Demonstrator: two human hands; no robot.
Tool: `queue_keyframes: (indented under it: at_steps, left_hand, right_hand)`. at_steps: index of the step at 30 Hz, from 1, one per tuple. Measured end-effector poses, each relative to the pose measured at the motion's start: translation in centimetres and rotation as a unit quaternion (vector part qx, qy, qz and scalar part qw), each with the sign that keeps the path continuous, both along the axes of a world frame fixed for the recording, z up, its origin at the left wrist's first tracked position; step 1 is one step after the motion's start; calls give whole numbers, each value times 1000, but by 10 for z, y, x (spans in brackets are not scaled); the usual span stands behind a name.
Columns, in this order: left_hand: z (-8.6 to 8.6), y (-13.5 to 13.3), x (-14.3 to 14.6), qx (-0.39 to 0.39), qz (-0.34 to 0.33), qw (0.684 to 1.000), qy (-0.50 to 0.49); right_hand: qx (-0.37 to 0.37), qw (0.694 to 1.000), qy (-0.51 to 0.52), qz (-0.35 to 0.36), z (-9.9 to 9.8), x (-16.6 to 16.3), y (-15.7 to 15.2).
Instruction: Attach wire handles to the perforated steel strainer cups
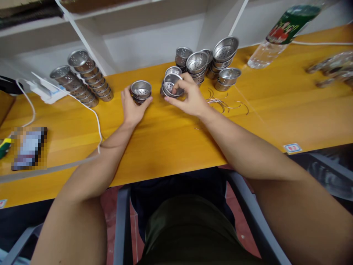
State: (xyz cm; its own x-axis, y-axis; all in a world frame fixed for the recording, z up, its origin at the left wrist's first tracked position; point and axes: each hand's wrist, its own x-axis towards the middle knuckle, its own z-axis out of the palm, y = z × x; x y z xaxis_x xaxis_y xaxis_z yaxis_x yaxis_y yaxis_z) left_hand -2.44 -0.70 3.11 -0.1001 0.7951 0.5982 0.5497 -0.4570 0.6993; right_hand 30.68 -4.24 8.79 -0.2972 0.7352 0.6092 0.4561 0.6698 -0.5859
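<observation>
A perforated steel cup is held tilted on an orange wooden tabletop.
It is gripped by the right hand; a short cup stack just beside it is clasped by the left hand. Wire rings are scattered to the right, and more cups are heaped behind, under white shelving.

Single head view, looking forward and down, close over yellow tabletop, wall behind
</observation>
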Motion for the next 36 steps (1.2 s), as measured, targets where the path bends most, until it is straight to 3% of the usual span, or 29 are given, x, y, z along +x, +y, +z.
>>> queue_keyframes:
  at_steps: [7,14,18,22,24,26,30,32,36]
  left_hand:
    - [-11,23,-21,-24,8,999,-35]
    - [1,27,-18,-69,68,988,-117]
    - [9,20,-10,-114,49,973,-194]
    - [8,14,-5,-84,34,985,-150]
    - [3,9,-3,-40,-13,995,-86]
    - [-4,2,1,7,-111,994,-22]
    - [-9,-19,17,16,-288,956,63]
    - [-4,-29,23,-6,-304,949,87]
    - [11,-37,26,-39,-266,959,91]
  right_hand:
    - [-17,999,-41,10,2,-7,-12]
    - [-36,998,-29,33,8,-12,-20]
    - [-33,999,-21,37,7,-14,-21]
    - [-37,999,-18,34,4,-15,-19]
    - [-35,999,-11,31,1,-15,-17]
    - [-40,999,-6,26,-1,-15,-15]
    - [-55,998,9,20,-7,-21,-15]
    - [-57,998,8,28,-8,-28,-19]
    - [-38,997,-22,61,-7,-45,-34]
